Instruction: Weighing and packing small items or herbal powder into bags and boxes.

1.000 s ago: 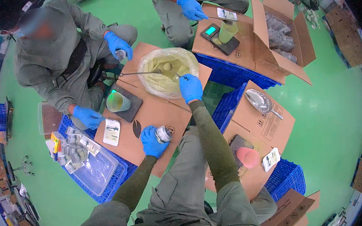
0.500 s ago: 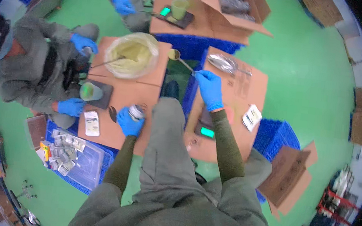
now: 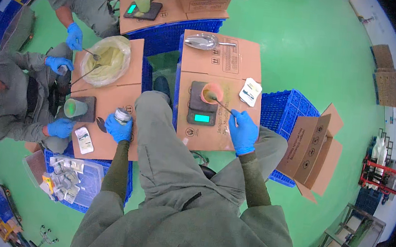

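The right hand (image 3: pixel 243 132) has swung over the right-hand cardboard tabletop (image 3: pixel 235 139) since half a second ago, bringing its long-handled spoon (image 3: pixel 225 108) to the mouth of the pink cup (image 3: pixel 206 95). A co-worker's gloved hand (image 3: pixel 75 37) has also moved, its own spoon (image 3: pixel 92 55) now over the bag of pale powder (image 3: pixel 112 64). The right hand's fingers are pinched together on the spoon handle. The pink cup stands on a dark scale (image 3: pixel 192 118) with a lit display, near white packets (image 3: pixel 251 92) and a metal scoop (image 3: pixel 202 41). The left hand (image 3: pixel 118 129) is clamped around a small jar (image 3: pixel 122 115) above the left-hand cardboard tabletop (image 3: pixel 118 97); whether the jar touches the surface, I cannot tell.
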`<act>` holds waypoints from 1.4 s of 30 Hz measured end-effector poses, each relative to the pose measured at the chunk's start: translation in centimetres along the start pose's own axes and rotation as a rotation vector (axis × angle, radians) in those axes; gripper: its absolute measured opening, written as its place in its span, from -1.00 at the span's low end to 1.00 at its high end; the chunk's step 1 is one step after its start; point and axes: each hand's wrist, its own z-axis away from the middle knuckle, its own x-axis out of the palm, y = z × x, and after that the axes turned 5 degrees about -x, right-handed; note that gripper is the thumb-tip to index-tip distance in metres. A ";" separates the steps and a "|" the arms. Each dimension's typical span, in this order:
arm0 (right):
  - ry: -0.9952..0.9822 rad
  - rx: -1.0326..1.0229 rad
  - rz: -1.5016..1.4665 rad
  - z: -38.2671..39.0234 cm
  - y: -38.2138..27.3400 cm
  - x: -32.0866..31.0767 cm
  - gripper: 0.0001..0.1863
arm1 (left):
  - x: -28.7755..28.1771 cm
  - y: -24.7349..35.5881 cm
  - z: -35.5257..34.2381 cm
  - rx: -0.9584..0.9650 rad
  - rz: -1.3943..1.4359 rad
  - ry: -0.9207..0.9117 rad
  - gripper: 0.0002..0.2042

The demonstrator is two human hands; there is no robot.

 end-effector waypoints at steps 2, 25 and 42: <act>-0.005 -0.005 0.072 0.5 0.4 0.6 -0.80 | 0.4 -0.2 -0.1 0.015 0.014 -0.003 -0.31; 0.127 0.194 -0.141 -0.1 -1.2 -2.6 -0.79 | 0.8 -1.0 -0.2 -0.015 0.042 -0.052 -0.30; -0.055 0.024 -0.432 -8.5 -11.9 3.0 -0.82 | -0.3 0.3 -0.3 -0.069 0.077 -0.072 -0.39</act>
